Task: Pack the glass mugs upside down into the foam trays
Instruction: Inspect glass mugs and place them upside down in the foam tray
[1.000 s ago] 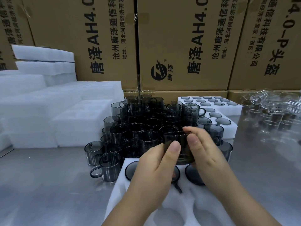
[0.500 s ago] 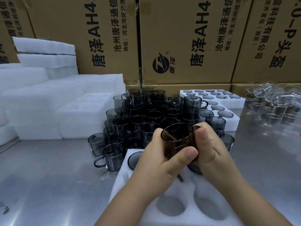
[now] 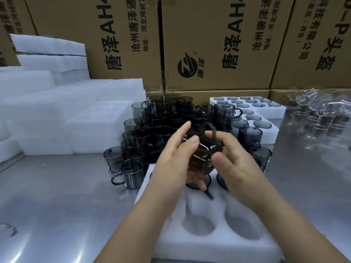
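Grips point(image 3: 171, 161) point(image 3: 236, 168) on mug point(image 3: 204, 151), steel table point(image 3: 57, 196)

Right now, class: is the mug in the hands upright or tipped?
Tipped onto its side. The mug shows its handle sticking up, gripped by the left hand and right hand.

Views: one, wide-angle, worn on the head.
Position: above the near edge of the foam tray point(image 3: 209, 249), with that edge cut off by the bottom of the frame.
Facing: forward and down, across the foam tray toward the cardboard boxes point(image 3: 218, 31) behind it.
Nearness: close; left hand point(image 3: 176, 158) and right hand point(image 3: 235, 168) gripping a glass mug point(image 3: 205, 152) over the tray's far half, mid-frame.
Width: metal table point(image 3: 57, 205) visible on both sides of the tray.
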